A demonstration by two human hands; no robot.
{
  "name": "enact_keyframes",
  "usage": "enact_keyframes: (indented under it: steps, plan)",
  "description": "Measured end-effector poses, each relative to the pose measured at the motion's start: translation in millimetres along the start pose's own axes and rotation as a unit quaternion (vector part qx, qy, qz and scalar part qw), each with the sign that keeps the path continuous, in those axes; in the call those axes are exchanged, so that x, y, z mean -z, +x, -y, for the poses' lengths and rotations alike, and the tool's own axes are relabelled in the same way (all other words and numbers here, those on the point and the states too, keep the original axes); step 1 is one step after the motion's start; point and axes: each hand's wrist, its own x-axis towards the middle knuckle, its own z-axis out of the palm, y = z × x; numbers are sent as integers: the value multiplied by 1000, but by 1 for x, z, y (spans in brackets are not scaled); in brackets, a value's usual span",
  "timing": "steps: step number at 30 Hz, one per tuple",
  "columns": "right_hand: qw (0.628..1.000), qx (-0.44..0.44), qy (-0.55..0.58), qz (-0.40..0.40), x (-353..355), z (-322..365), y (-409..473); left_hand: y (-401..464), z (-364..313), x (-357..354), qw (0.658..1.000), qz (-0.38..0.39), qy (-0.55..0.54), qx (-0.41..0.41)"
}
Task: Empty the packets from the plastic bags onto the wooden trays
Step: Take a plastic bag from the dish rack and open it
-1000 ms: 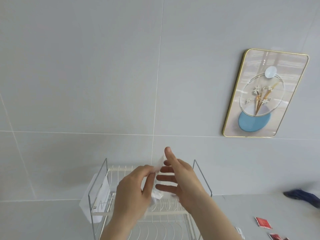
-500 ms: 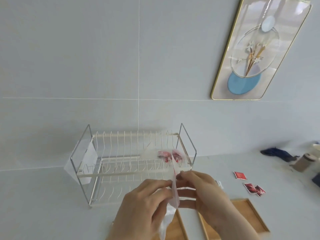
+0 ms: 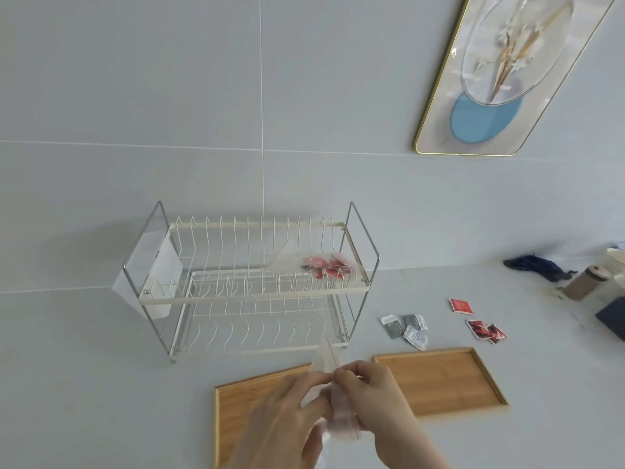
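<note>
My left hand [image 3: 284, 418] and my right hand [image 3: 375, 401] both pinch a clear plastic zip bag [image 3: 329, 367] with a red seal line. They hold it above the left wooden tray [image 3: 233, 407]. A second wooden tray [image 3: 439, 377] lies to the right, bare. Another plastic bag with red packets [image 3: 321, 265] rests on the top shelf of the white wire dish rack [image 3: 250, 292]. Loose grey and white packets [image 3: 406, 328] and red packets [image 3: 480, 324] lie on the table beyond the right tray.
A white paper sheet [image 3: 148, 275] hangs on the rack's left end. At the far right are a dark blue cloth [image 3: 534, 267], a brown bottle [image 3: 583, 282] and a dark box [image 3: 612, 316]. A gold-framed picture [image 3: 507, 72] hangs on the tiled wall.
The view has tilted down from the wall to the table. My hands came down from the rack's top shelf with the clear bag to above the left tray.
</note>
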Motion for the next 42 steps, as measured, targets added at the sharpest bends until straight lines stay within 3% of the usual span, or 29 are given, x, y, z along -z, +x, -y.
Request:
enact_keyframes:
  steps: [4, 8, 16, 25, 30, 35, 39, 42]
  plan:
    - [999, -6, 32, 24, -1, -9, 4, -13, 1, -7, 982, -36, -163, 85]
    - [997, 9, 62, 48, -11, -21, 4, -10, -10, -2, 910, -111, -337, 215]
    - [960, -54, 244, 127, -22, -19, -1, 1, -11, 9, 885, -130, -364, 260]
    - [954, -68, 245, 158, -22, -25, 2, 1, -12, 14, 899, -107, -316, 285]
    - [967, -57, 206, 138, -22, -27, 4, 0, -8, 14, 897, -90, -323, 287]
    - [992, -18, 122, 37, -30, -34, 10, -2, 1, 11, 876, -75, -347, 327]
    - [999, 39, 29, -21, -40, -35, 8, 0, 2, 10, 900, -101, -277, 320]
    - [991, 77, -26, -105, -37, -36, 9, 3, 13, 19, 889, -151, -241, 359]
